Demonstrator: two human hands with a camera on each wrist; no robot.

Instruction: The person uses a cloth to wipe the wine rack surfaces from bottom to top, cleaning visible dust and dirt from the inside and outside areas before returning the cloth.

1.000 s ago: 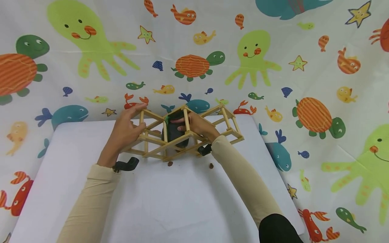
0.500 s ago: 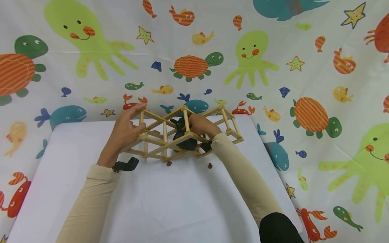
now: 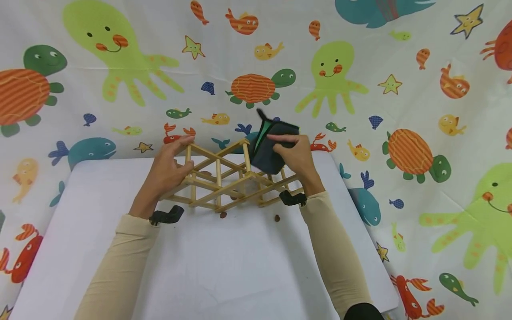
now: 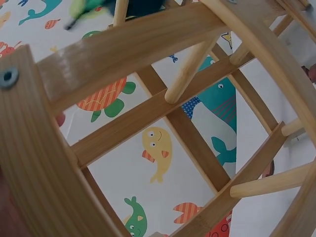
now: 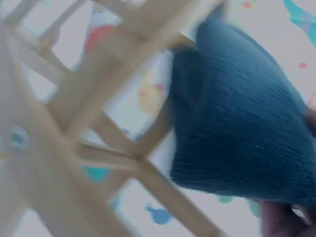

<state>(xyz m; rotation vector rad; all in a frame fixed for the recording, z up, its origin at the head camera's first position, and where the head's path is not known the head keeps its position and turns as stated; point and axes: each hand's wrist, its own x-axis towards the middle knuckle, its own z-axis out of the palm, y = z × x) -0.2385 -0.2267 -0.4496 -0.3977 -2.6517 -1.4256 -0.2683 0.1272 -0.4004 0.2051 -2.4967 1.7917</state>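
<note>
A wooden lattice rack (image 3: 218,189) of slats and round dowels stands on the white table. At its left end my left hand (image 3: 166,171) grips the frame, thumb and fingers around the end slats. The left wrist view shows the rack's slats (image 4: 133,44) close up, with a metal bolt head (image 4: 8,78) at one corner. Above the rack's right half, my right hand (image 3: 296,155) pinches a folded dark blue-green cloth (image 3: 272,155) with a bright green edge. In the right wrist view the fuzzy cloth (image 5: 242,113) is right beside the slats and slightly blurred.
Two small brown bits (image 3: 223,214) lie on the white table (image 3: 224,266) in front of the rack. A white curtain (image 3: 152,49) printed with sea animals hangs behind the table and spreads around its sides.
My right hand has come out of the rack's middle, lifting the cloth up and to the right above the frame. The left hand has kept its grip on the left end.
</note>
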